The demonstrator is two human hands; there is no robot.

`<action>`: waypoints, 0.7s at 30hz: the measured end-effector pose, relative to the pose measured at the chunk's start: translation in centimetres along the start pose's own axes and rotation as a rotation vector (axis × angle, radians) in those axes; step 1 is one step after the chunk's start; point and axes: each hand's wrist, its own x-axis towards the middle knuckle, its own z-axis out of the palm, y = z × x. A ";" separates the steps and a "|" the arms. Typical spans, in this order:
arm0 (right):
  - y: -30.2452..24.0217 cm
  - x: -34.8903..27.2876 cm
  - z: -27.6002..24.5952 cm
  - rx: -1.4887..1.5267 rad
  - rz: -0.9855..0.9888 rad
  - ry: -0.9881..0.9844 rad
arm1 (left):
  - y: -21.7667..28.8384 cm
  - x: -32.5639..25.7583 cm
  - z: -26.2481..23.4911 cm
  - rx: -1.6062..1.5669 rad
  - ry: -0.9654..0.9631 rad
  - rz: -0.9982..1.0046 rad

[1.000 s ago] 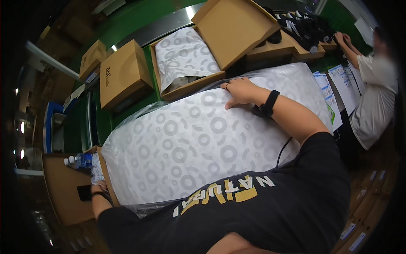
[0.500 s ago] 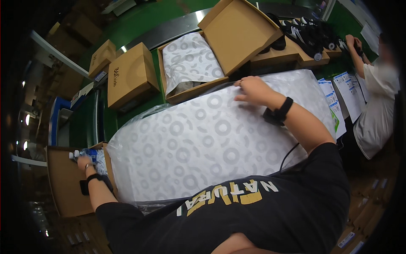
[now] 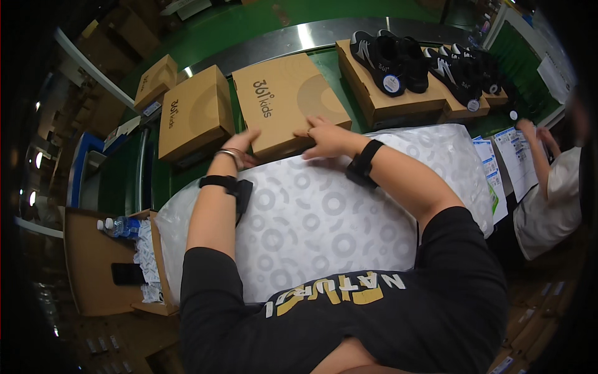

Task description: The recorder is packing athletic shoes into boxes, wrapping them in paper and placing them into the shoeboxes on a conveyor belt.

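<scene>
A brown cardboard shoebox [image 3: 283, 100] lies closed at the far middle. My left hand [image 3: 240, 149], thumb and fingers apart, is at its near left corner. At the near right part of its lid is my right hand [image 3: 329, 138], with fingers spread and the fingertips on or just above the cardboard. Neither hand is wrapped round anything. Below my forearms spreads a large stack of white wrapping paper [image 3: 299, 224] printed with grey rings, partly covered in clear plastic.
Closed shoeboxes [image 3: 196, 115] stand to the left. Black shoes [image 3: 389, 62] with round tags sit on boxes at the right. An open carton [image 3: 93, 268] at the left holds small white packets [image 3: 146, 255], bottles and a phone. Beside label sheets [image 3: 516, 156], another person works.
The shoebox lid has come down over the wrapped contents. My left hand has left the packets in the carton and moved to the box; my right hand has shifted left to it.
</scene>
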 end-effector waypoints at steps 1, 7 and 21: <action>0.3 0.2 0.2 0.152 -0.028 0.025 | -0.5 0.7 1.8 0.096 0.170 0.149; 8.6 -1.5 -3.3 1.090 1.152 0.891 | 4.9 -3.0 5.1 1.065 0.681 0.437; 1.6 -1.1 -1.4 1.515 0.758 0.801 | 3.4 3.4 5.1 1.395 0.584 0.561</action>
